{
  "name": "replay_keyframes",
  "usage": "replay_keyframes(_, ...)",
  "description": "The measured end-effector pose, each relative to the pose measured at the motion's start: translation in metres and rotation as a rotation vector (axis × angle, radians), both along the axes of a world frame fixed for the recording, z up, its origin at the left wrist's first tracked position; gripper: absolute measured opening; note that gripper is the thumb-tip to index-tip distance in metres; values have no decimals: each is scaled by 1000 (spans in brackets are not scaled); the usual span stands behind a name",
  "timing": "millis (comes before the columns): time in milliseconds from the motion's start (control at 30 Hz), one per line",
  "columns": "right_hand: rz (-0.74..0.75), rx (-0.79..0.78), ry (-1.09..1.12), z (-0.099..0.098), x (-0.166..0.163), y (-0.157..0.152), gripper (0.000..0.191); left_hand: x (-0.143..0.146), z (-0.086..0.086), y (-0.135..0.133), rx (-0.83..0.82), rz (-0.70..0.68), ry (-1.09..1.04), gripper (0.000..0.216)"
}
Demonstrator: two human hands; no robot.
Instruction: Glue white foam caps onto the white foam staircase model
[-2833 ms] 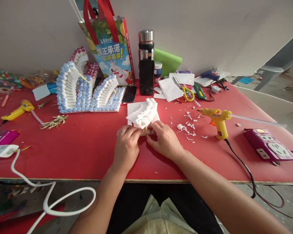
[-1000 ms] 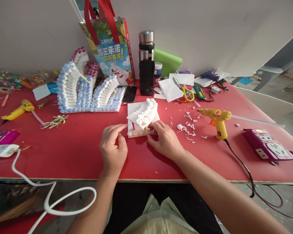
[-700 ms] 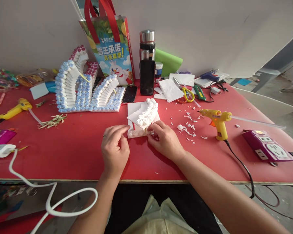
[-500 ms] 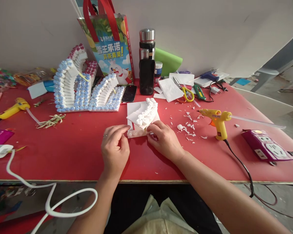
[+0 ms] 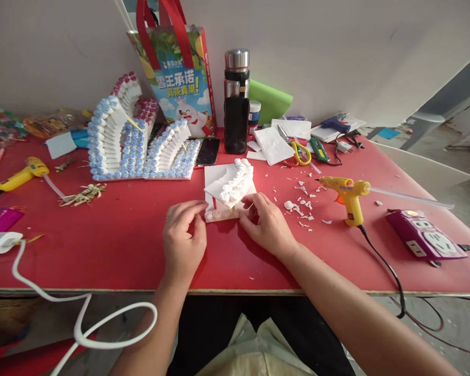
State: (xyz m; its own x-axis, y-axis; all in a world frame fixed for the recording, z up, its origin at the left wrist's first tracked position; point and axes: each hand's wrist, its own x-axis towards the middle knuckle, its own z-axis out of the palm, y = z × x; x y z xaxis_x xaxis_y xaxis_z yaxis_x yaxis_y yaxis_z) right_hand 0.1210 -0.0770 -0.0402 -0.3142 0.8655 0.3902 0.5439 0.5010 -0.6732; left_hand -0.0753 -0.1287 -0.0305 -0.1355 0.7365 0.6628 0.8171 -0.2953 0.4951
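Observation:
A small white model sits in front of me: a flat base with a tilted panel raised above it on short red and yellowish posts. White rosette-like pieces line the panel's right side in a curve. More pale rosettes run along the base's front edge. My left hand rests at the base's left side, fingers loosely bent, thumb apart, holding nothing. At the front right corner, my right hand has its thumb and fingers closed around the model's edge; its fingertips are partly hidden.
Right of the model lie white scraps, a yellow glue gun and a purple power strip. Behind stand a phone, a steel flask and a bag. Blue-and-white models and another glue gun are left.
My right hand has shifted slightly right, and its fingertips sit a little farther back along the model's corner. My left hand has stayed nearly in place. The view has shifted slightly.

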Motion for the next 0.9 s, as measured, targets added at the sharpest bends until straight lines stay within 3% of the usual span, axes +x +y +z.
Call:
replay_keyframes(233,-9,15,-11,-2,0,2,17,3,-1,6,-131,-76,164,17)
replay_keyframes(400,-11,12,-21,-2,0,1,16,4,-1,6,-187,-110,203,22)
replay_keyframes(900,-11,40,-55,-3,-1,2,18,5,-2,12,-148,-133,188,18)
